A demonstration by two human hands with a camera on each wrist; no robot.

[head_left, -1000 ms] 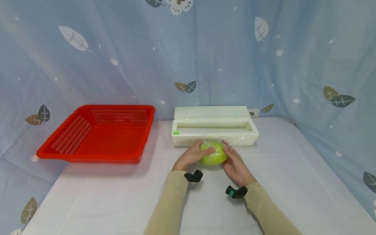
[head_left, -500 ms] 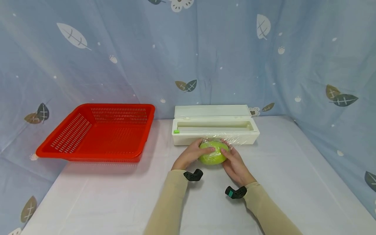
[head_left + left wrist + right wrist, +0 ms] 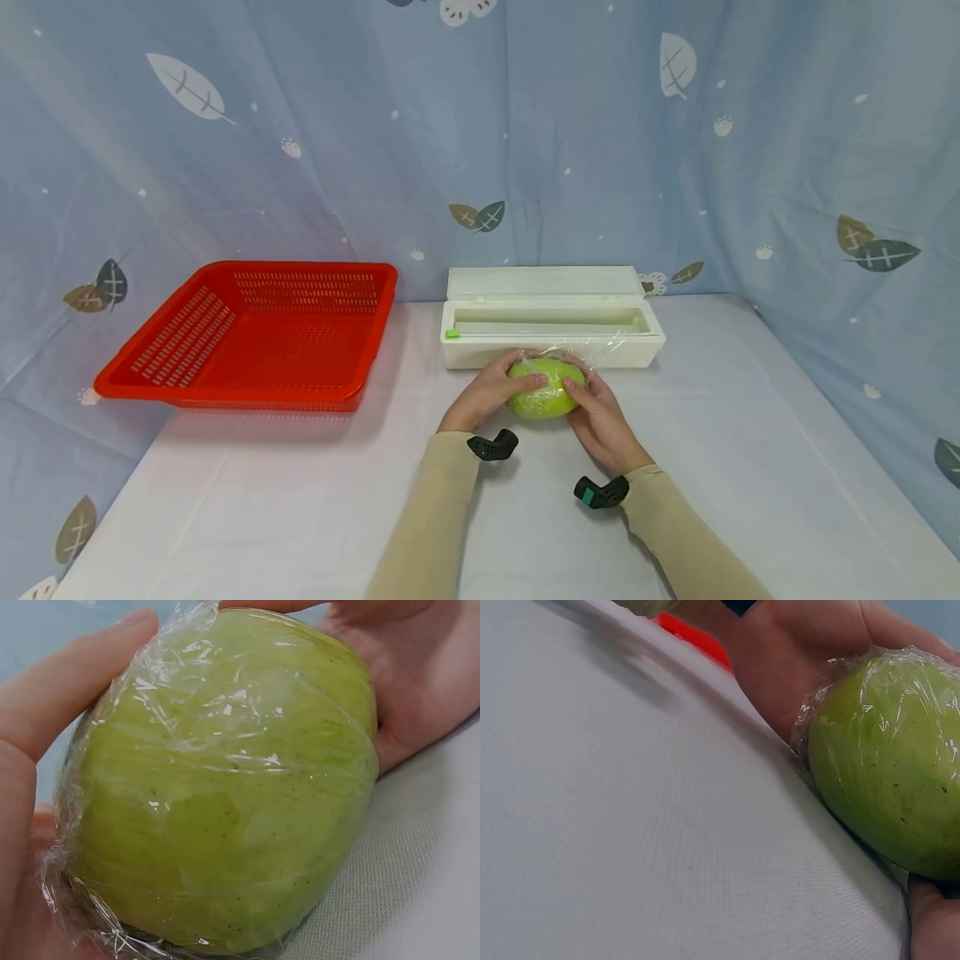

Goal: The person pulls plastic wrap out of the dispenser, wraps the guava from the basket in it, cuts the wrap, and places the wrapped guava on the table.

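A yellow-green mango point(image 3: 546, 400) with small dark specks is held between both hands, just in front of the white box. Clear plastic wrap point(image 3: 225, 750) covers it, wrinkled and bunched along one side in the left wrist view. My left hand point(image 3: 491, 390) grips its left end, thumb across the front. On the other end my right hand point(image 3: 603, 425) curls round the fruit, its thumb pressing the front. In the right wrist view, the mango point(image 3: 892, 765) shows its darker green side. Most of the fingers are hidden behind the fruit.
Behind the hands stands a long white plastic wrap box point(image 3: 555, 352) with its lid point(image 3: 543, 281) raised and a small green slider point(image 3: 452, 333) on its edge. To the left sits a red plastic basket point(image 3: 341, 392). A blue leaf-print curtain point(image 3: 585, 108) backs the white table point(image 3: 300, 500).
My right thumb has shifted slightly left over the front of the mango. Both hands keep hold of the fruit in nearly the same place. The view has tilted slightly upward.
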